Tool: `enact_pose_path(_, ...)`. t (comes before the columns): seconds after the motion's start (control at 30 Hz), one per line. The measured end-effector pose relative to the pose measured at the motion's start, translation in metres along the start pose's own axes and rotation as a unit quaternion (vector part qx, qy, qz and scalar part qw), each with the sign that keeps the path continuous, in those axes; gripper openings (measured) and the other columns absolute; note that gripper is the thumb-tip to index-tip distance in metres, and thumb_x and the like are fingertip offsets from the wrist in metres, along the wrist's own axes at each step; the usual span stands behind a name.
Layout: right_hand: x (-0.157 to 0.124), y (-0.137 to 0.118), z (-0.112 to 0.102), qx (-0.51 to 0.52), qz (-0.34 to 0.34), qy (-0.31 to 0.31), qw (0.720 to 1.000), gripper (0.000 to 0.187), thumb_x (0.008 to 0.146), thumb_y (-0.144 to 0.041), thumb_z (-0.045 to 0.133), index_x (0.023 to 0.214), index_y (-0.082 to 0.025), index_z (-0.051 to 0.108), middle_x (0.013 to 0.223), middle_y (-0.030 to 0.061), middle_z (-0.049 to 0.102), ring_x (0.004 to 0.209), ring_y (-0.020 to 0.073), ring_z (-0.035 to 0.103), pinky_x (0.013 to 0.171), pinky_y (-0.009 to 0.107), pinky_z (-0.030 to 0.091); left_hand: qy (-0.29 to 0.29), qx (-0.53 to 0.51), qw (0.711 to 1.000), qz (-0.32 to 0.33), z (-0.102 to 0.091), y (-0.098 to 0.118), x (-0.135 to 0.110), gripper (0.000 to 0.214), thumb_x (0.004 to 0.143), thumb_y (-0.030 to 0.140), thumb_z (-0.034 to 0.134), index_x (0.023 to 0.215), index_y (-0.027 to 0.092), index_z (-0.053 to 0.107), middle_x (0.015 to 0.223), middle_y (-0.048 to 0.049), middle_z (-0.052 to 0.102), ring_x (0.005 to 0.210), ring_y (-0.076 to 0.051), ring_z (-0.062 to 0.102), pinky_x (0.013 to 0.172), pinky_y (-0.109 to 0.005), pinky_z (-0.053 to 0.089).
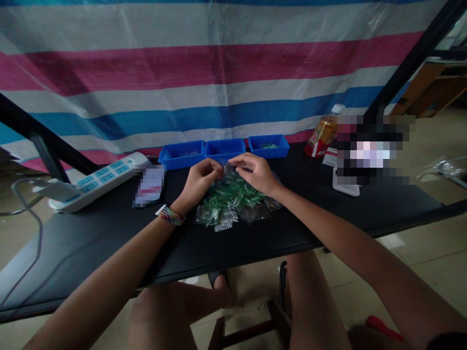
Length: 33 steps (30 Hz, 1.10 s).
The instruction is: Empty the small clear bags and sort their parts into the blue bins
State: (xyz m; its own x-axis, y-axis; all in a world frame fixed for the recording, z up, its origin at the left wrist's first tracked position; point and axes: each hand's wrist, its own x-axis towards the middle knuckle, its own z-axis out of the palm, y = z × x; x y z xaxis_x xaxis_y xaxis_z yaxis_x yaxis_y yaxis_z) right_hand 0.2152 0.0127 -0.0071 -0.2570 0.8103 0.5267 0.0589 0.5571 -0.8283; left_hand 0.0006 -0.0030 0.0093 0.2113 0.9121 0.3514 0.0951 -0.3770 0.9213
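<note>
Over the far side of a loose pile of green pieces [237,194], my left hand [200,179] and my right hand [258,172] face each other. The left fingers curl in against the thumb; what they pinch is too small to make out. On the right, fingers and thumb are bent, with a gap between them. Something clear, like thin plastic, shows between the two sets of fingertips. Small clear plastic bags [225,218] lie along the pile's near edge, some with thin pieces inside. A woven band circles my left wrist.
Behind the pile stand three blue bins: left [180,159], middle [225,150] and right [270,151], the right with small pieces inside. A power strip [102,180] and a phone [149,187] lie left. A drink bottle [323,133] and white device [345,184] are right. Striped sheeting hangs behind.
</note>
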Motion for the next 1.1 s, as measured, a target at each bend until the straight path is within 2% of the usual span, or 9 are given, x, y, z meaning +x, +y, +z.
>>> enact_pose_path(0.17,0.002,-0.003,-0.009,-0.036,0.053,0.041,0.997,0.02,0.088,-0.017,0.062,0.101,-0.023,0.076,0.108,0.0076,0.079,0.104,0.0245,0.075,0.098,0.044,0.061,0.086,0.001,0.996,0.023,-0.013,-0.011,0.009,0.022,0.086,0.033,0.078,0.09,0.021,0.06,0.079,-0.0012,0.07,0.065,-0.013,0.065,0.059,-0.025,0.048)
enact_pose_path(0.37,0.006,0.003,-0.017,-0.043,0.045,0.065,0.996,0.021,0.085,-0.014,0.058,0.096,-0.022,0.074,0.099,0.0061,0.079,0.097,0.0234,0.074,0.095,0.042,0.059,0.236,-0.021,0.972,-0.002,-0.044,-0.026,0.024,0.038,0.088,0.05,0.078,0.103,0.022,0.056,0.098,-0.0063,0.078,0.067,-0.015,0.074,0.056,-0.024,0.05)
enact_pose_path(0.53,0.007,0.007,-0.028,-0.147,0.079,-0.004,0.986,0.017,0.078,-0.014,0.07,0.093,-0.021,0.077,0.101,0.0068,0.081,0.099,0.0267,0.074,0.094,0.045,0.057,0.2,-0.072,0.975,-0.056,-0.054,-0.03,0.026,0.036,0.092,0.052,0.068,0.106,0.018,0.066,0.119,-0.0137,0.079,0.079,-0.02,0.08,0.058,-0.024,0.053)
enact_pose_path(0.67,0.004,0.007,-0.037,-0.237,0.07,-0.103,0.963,0.016,0.077,-0.02,0.083,0.093,-0.021,0.082,0.1,0.0081,0.08,0.096,0.0273,0.073,0.094,0.045,0.054,0.196,-0.078,0.977,-0.034,-0.05,-0.029,0.025,0.028,0.085,0.042,0.073,0.101,0.019,0.068,0.102,-0.0087,0.078,0.071,-0.017,0.078,0.057,-0.024,0.053)
enact_pose_path(0.77,0.003,0.007,-0.038,-0.266,0.061,-0.134,0.953,0.008,0.08,-0.019,0.082,0.087,-0.021,0.083,0.095,0.0079,0.078,0.089,0.0253,0.07,0.088,0.043,0.053,0.205,-0.065,0.977,-0.019,-0.048,-0.03,0.025,0.021,0.085,0.04,0.075,0.094,0.022,0.066,0.088,-0.0032,0.074,0.064,-0.015,0.073,0.054,-0.024,0.051)
enact_pose_path(0.87,0.003,0.008,-0.037,-0.287,0.042,-0.134,0.948,0.009,0.083,-0.015,0.078,0.079,-0.023,0.08,0.089,0.0054,0.075,0.085,0.0223,0.067,0.088,0.04,0.051,0.213,-0.06,0.975,-0.02,-0.047,-0.032,0.025,0.019,0.084,0.038,0.075,0.09,0.023,0.065,0.082,-0.0016,0.07,0.061,-0.014,0.069,0.052,-0.024,0.049)
enact_pose_path(0.97,0.003,0.008,-0.034,-0.294,0.0,-0.096,0.951,0.016,0.085,-0.012,0.071,0.073,-0.023,0.074,0.083,0.0031,0.073,0.085,0.0212,0.064,0.093,0.041,0.05,0.21,-0.051,0.976,-0.016,-0.045,-0.029,0.023,0.019,0.085,0.039,0.073,0.09,0.023,0.064,0.08,-0.0012,0.068,0.06,-0.013,0.066,0.052,-0.024,0.048)
enact_pose_path(1.03,0.005,0.007,-0.032,-0.234,0.0,-0.045,0.971,0.013,0.088,-0.018,0.069,0.077,-0.023,0.073,0.082,0.003,0.072,0.083,0.0209,0.065,0.088,0.04,0.052,0.183,-0.03,0.983,-0.005,-0.04,-0.023,0.02,0.02,0.086,0.04,0.072,0.092,0.023,0.064,0.081,-0.0009,0.067,0.06,-0.013,0.065,0.054,-0.025,0.048)
enact_pose_path(1.1,0.006,0.006,-0.029,-0.109,0.054,0.0,0.993,0.013,0.092,-0.032,0.069,0.085,-0.022,0.073,0.081,0.0029,0.072,0.075,0.02,0.067,0.074,0.036,0.055,0.123,0.001,0.992,0.009,-0.032,-0.014,0.015,0.022,0.088,0.041,0.072,0.098,0.022,0.067,0.087,-0.002,0.069,0.064,-0.014,0.065,0.057,-0.026,0.051)
